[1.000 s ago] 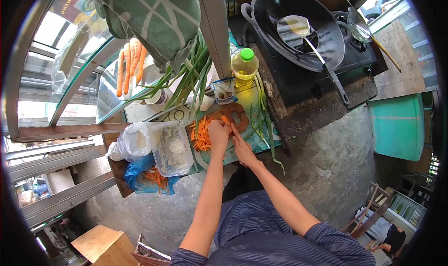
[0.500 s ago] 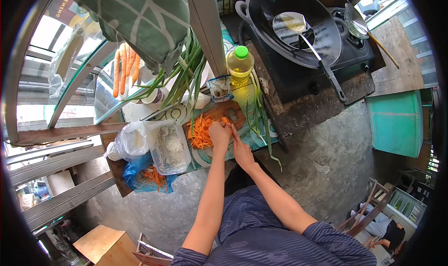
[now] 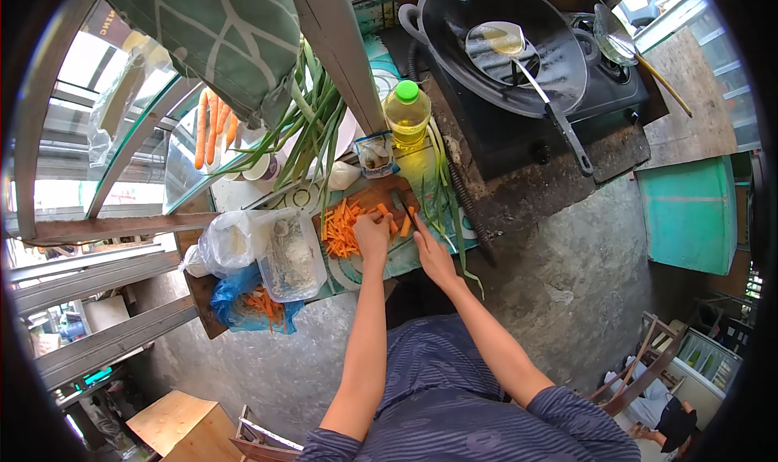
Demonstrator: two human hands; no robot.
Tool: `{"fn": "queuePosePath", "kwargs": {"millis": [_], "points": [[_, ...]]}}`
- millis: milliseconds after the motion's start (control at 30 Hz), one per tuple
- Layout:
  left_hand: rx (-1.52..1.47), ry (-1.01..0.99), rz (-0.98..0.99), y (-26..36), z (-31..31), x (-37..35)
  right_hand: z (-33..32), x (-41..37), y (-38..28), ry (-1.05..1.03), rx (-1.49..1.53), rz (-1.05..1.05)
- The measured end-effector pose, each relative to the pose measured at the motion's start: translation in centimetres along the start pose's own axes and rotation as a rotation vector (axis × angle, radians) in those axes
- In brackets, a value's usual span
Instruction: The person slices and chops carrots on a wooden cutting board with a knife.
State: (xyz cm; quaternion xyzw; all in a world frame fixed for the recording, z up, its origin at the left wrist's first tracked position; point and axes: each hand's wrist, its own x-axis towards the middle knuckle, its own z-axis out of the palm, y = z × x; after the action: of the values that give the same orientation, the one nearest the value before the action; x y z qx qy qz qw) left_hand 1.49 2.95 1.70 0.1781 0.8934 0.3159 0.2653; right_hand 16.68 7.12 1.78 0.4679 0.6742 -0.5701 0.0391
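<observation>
Wooden board (image 3: 374,193), knife (image 3: 403,204) pointing forward, slightly leftward, right hand (image 3: 436,257) closed on it, left hand (image 3: 371,237), fingers bunched on carrot (image 3: 382,209)

Daylight floods from the left, blowing the background out to white; the bottle (image 3: 407,117) glows and the wok (image 3: 454,24) carries a dull sheen. The floor (image 3: 551,316) is dimmer. Fisheye distortion bows the left post (image 3: 27,186) inside a black vignette.
</observation>
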Motion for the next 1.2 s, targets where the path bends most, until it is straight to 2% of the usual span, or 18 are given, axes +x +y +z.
{"fn": "queuePosePath", "kwargs": {"millis": [167,333,367,467,567,667,767,967,1067,1167,1200], "points": [[-0.065,0.081,0.02,-1.1,0.8,0.2,-0.6,1.9,-0.7,0.047,0.033,-0.104],[-0.257,0.039,-0.113,-1.8,1.2,0.6,0.3,0.7,-1.4,0.036,0.13,-0.141],[-0.285,0.021,-0.147,-1.7,1.0,0.4,0.0,0.1,-1.6,-0.089,0.247,-0.062],[-0.323,0.017,-0.15,-1.6,0.9,0.2,0.7,-0.8,-1.5,-0.012,0.171,-0.104],[-0.34,0.03,-0.188,-1.3,1.0,0.0,1.3,-1.2,-0.7,0.056,0.24,-0.122],[-0.382,0.087,-0.171,-1.0,1.3,-0.4,0.6,-1.9,-1.1,-0.017,0.205,-0.082],[-0.323,0.04,-0.182,-0.3,0.7,-0.5,0.8,-1.3,-0.2,0.007,0.213,-0.081],[-0.289,0.026,-0.127,-1.3,1.4,0.1,1.2,-0.6,0.6,0.053,0.237,-0.068],[-0.008,0.304,0.236,-1.9,2.2,0.2,1.4,-0.4,0.6,0.077,0.206,-0.062],[-0.112,-0.038,0.139,0.2,0.1,-0.3,1.5,0.0,0.8,0.069,0.228,-0.088],[-0.049,-0.007,0.232,-0.4,0.3,0.0,1.3,0.1,0.9,0.073,0.226,-0.093]]}}
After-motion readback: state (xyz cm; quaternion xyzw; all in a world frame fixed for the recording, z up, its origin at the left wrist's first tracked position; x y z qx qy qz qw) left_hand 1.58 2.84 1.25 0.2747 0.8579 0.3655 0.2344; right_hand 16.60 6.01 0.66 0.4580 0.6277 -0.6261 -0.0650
